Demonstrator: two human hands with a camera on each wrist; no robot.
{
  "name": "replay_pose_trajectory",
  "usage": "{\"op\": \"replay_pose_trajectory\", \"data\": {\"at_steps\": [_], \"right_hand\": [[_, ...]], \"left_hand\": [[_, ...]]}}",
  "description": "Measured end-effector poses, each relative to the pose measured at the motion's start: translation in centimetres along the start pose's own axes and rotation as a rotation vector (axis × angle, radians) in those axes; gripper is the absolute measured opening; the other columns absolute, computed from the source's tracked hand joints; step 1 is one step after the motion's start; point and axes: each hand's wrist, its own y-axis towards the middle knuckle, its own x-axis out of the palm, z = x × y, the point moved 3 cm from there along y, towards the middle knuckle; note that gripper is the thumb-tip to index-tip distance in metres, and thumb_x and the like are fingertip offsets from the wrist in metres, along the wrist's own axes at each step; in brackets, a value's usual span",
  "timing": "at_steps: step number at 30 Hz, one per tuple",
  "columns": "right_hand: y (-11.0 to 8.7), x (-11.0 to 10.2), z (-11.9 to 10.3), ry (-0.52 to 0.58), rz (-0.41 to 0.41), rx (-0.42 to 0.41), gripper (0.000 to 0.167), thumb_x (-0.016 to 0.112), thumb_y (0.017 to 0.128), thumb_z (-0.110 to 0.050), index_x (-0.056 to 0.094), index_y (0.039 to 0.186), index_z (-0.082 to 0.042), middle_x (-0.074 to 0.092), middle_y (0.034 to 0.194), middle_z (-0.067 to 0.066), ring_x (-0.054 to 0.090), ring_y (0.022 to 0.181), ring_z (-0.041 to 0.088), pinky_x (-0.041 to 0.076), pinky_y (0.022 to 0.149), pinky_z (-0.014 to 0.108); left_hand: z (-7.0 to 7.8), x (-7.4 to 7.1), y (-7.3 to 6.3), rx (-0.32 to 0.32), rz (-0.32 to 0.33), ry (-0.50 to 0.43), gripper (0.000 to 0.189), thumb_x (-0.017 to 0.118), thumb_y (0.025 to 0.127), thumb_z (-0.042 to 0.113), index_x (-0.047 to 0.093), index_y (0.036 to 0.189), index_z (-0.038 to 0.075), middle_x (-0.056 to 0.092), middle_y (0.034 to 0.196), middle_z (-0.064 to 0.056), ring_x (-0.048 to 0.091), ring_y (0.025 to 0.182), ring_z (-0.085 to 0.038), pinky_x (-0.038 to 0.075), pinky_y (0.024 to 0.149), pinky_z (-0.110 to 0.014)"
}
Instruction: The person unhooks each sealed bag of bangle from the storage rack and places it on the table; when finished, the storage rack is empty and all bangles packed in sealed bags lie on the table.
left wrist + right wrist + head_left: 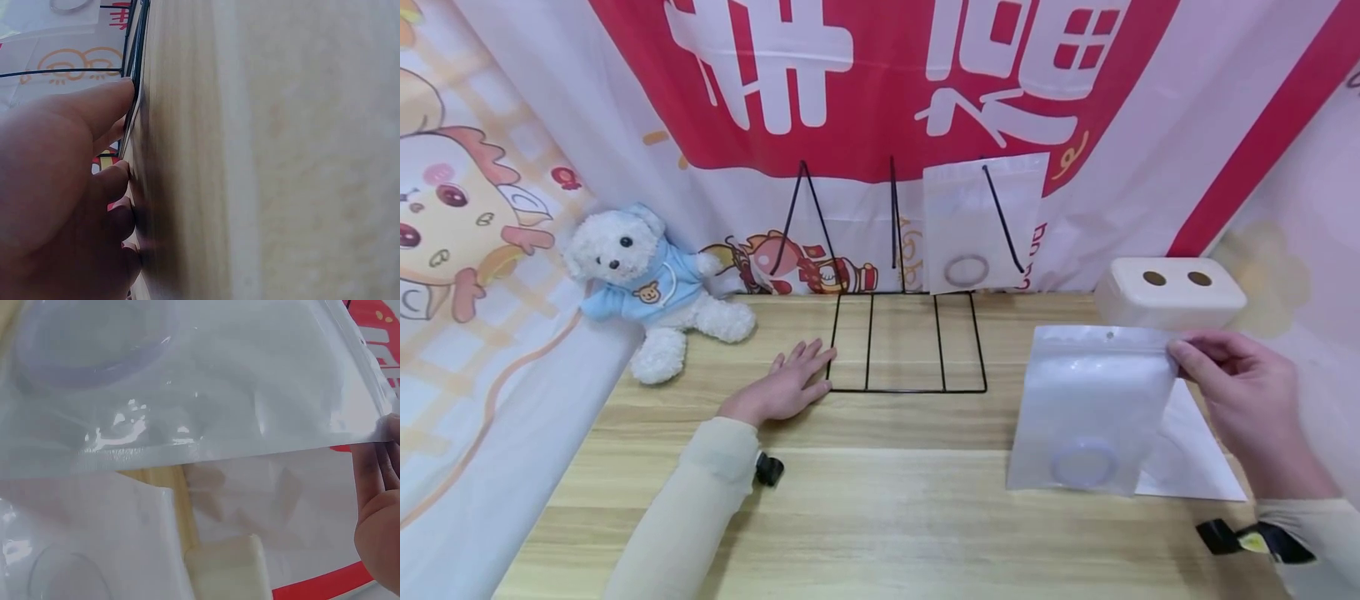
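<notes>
My right hand (pixel 1251 396) pinches the top right corner of a clear zip bag (pixel 1093 400), which hangs upright over the wooden table. Inside that bag, near its lower end, shows a lilac ring-shaped bangle (pixel 119 370). Behind it, another clear zip bag (pixel 1198 462) lies on the table, with a faint round outline in the right wrist view. My left hand (pixel 782 389) rests on the table, fingers stretched out, fingertips at the left side of a black wire rack (pixel 907 391). A third zip bag (pixel 985 196) with a pinkish ring hangs on the rack's right prong.
A white teddy bear (pixel 677 279) in a blue hoodie sits at the back left. At the back right stands a white box (pixel 1172 304) with two round holes on top. A printed red and white cloth (pixel 880 142) hangs behind the rack.
</notes>
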Motion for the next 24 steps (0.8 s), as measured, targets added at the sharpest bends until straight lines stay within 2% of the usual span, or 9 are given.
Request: {"op": "replay_pose_trajectory", "data": {"at_steps": [4, 9, 13, 15, 24], "right_hand": [[1.5, 0.5, 1.1, -0.077, -0.056, 0.055, 0.019, 0.077, 0.099, -0.004, 0.079, 0.117, -0.005, 0.078, 0.09, -0.01, 0.074, 0.075, 0.002, 0.061, 0.073, 0.01], [3.0, 1.3, 2.4, -0.288, -0.112, 0.08, 0.024, 0.075, 0.103, -0.017, 0.076, 0.125, -0.007, 0.075, 0.09, -0.021, 0.072, 0.079, -0.004, 0.059, 0.074, 0.008], [4.0, 1.8, 4.0, -0.349, -0.133, 0.102, 0.022, 0.075, 0.103, -0.021, 0.076, 0.123, -0.01, 0.073, 0.088, -0.024, 0.07, 0.079, -0.004, 0.058, 0.072, 0.009], [4.3, 2.0, 4.8, -0.374, -0.152, 0.143, 0.023, 0.074, 0.104, -0.027, 0.075, 0.123, -0.015, 0.072, 0.089, -0.025, 0.069, 0.08, -0.003, 0.057, 0.073, 0.008], [5.7, 3.0, 7.1, -0.489, -0.228, 0.258, 0.048, 0.067, 0.108, -0.039, 0.065, 0.139, -0.002, 0.068, 0.092, -0.025, 0.067, 0.084, -0.003, 0.06, 0.077, 0.013]], "left_hand": [[-0.1, 0.0, -0.1, -0.003, 0.003, -0.004, 0.067, 0.048, 0.116, 0.036, 0.023, 0.174, 0.016, 0.003, 0.183, -0.019, -0.002, 0.168, -0.047, -0.006, 0.133, -0.07], [-0.2, 0.0, -0.1, -0.001, 0.006, -0.004, 0.066, 0.048, 0.116, 0.036, 0.023, 0.174, 0.017, 0.004, 0.183, -0.019, -0.002, 0.169, -0.046, -0.006, 0.133, -0.07], [-0.1, 0.0, 0.0, -0.005, 0.002, 0.0, 0.066, 0.048, 0.116, 0.036, 0.023, 0.174, 0.017, 0.003, 0.183, -0.018, -0.003, 0.169, -0.046, -0.006, 0.133, -0.07], [-0.1, 0.0, 0.0, -0.008, 0.001, -0.001, 0.066, 0.048, 0.116, 0.036, 0.023, 0.174, 0.017, 0.003, 0.183, -0.018, -0.003, 0.169, -0.046, -0.007, 0.134, -0.069], [0.0, 0.0, 0.0, -0.015, -0.007, 0.004, 0.067, 0.048, 0.116, 0.037, 0.021, 0.174, 0.018, 0.001, 0.183, -0.017, -0.004, 0.169, -0.045, -0.008, 0.134, -0.069]]}}
